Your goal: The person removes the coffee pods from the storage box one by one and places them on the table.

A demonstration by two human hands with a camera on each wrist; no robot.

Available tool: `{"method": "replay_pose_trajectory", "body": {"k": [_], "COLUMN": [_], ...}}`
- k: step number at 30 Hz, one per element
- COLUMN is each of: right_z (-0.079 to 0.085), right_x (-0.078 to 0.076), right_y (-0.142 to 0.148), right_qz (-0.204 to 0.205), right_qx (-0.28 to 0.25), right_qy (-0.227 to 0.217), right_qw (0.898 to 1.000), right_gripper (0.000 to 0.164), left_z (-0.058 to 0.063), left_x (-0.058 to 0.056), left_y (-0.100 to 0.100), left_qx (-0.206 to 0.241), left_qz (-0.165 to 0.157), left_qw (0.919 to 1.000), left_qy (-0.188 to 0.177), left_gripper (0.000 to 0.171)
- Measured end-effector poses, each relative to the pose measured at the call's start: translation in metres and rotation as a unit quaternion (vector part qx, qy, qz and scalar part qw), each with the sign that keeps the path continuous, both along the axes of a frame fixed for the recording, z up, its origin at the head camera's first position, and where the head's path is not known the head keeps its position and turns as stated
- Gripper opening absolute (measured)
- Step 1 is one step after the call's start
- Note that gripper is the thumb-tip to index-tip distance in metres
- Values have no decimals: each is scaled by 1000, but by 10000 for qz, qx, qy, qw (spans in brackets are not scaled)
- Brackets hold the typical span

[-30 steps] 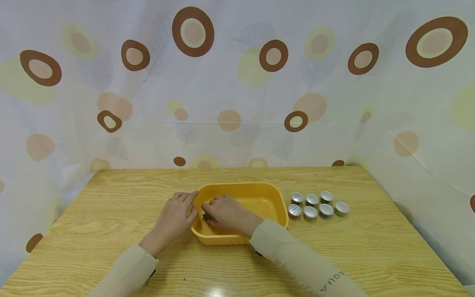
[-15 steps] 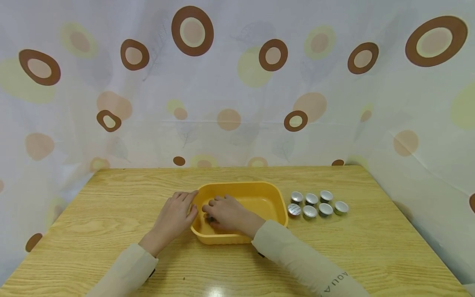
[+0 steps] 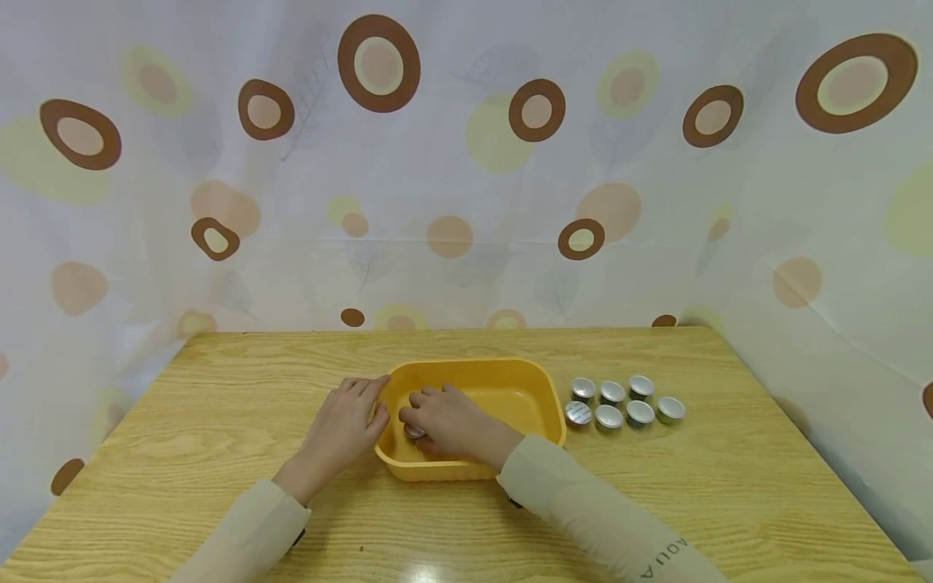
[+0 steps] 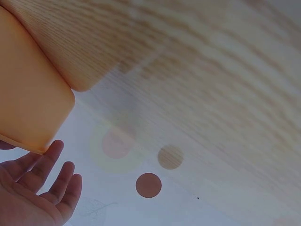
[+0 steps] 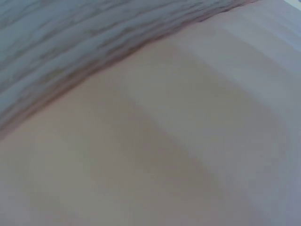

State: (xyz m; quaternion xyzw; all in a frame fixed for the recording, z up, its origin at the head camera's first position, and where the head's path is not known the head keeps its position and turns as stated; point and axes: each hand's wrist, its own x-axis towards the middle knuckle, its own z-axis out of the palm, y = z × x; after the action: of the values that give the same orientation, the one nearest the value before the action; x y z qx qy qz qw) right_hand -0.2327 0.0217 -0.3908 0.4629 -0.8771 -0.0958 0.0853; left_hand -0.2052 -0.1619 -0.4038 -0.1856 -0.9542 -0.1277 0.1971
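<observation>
My right hand point(image 3: 445, 417) is inside a yellow plastic tray point(image 3: 510, 364), near its left end. It holds a small capsule cup point(image 3: 414, 431) with a pale foil lid, mostly covered by the fingers. My left hand point(image 3: 350, 417) grips the tray's left rim, thumb toward the front and fingers toward the back corner. In the left wrist view, the fingers of the left hand point(image 4: 37, 183) meet the rim of the tray point(image 4: 33, 94). Only the tray's ribbed outer wall point(image 5: 155, 132) and wood grain fill the right wrist view; that hand is hidden there.
Several foil-lidded capsule cups point(image 3: 610, 417) stand in two rough rows just right of the tray, with one cup point(image 3: 670, 409) at the right end. Everything stands on a wood-grain table point(image 3: 255, 389). A patterned curtain point(image 3: 452, 178) hangs behind and at both sides.
The capsule in my right hand has turned from showing its dark side to showing its pale lid. The right hand has shifted slightly rightward; the left hand and the tray have stayed put.
</observation>
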Motion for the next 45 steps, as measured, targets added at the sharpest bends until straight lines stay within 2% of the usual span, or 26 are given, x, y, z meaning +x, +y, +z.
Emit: {"method": "replay_pose_trajectory", "body": {"k": [11, 19, 35, 45], "right_z": [8, 11, 17, 18], "right_x": [3, 3, 5, 2], "right_y": [11, 25, 59, 86], "right_qz": [-48, -131, -260, -170], "right_qx": [-95, -56, -389, -770], "right_qy": [121, 344, 362, 637], "right_qw": [9999, 9993, 9983, 9949], "right_gripper": [19, 23, 19, 24], "left_z": [-1, -1, -1, -1], "left_x": [-1, 0, -2, -2], "left_y": [0, -1, -1, -1], "left_qx": [-51, -29, -22, -20], "left_qz": [16, 49, 84, 98], "left_qw": [10000, 10000, 9999, 9999], "left_qy": [13, -6, -98, -101], "left_gripper": [39, 40, 41, 41]}}
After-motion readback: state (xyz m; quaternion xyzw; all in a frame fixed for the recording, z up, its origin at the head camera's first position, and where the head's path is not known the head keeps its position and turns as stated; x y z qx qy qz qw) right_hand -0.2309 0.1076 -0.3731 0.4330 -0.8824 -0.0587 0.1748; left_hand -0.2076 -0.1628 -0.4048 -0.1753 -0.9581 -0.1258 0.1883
